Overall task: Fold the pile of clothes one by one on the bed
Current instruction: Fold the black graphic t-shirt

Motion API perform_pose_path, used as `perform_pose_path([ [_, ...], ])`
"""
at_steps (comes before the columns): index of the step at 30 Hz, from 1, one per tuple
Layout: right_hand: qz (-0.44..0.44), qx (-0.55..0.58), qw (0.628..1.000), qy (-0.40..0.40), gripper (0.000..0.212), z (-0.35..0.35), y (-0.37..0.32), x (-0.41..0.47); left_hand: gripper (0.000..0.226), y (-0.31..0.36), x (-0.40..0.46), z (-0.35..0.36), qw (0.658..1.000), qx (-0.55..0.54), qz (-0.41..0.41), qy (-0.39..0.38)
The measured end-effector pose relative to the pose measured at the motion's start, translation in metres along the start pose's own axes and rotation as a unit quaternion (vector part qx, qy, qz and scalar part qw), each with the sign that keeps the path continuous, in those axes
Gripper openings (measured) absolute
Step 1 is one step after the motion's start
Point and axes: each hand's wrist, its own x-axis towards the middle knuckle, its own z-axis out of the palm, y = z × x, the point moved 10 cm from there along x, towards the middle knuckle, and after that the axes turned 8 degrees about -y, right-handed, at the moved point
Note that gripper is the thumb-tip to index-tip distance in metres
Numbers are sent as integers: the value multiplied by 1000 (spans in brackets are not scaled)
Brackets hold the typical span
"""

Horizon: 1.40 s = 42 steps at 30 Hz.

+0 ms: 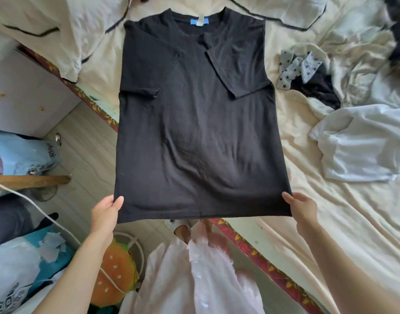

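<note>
Left hand (107, 210) pinches the tee's (194, 123) bottom-left hem corner, thumb on top. Right hand (302, 207) pinches the bottom-right corner the same way. Tee is black, both sleeves folded inward, collar end lying on the bed (307, 223), hem held out past the bed's edge. White shirt (362, 143) lies right of the tee; starred cloth (298, 66) beyond it.
</note>
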Motion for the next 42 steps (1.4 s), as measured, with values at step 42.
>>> perform_pose_path([
  [42, -93, 85, 991, 46, 46, 62, -269, 146, 25, 312, 170, 37, 969, 21, 237, -59],
])
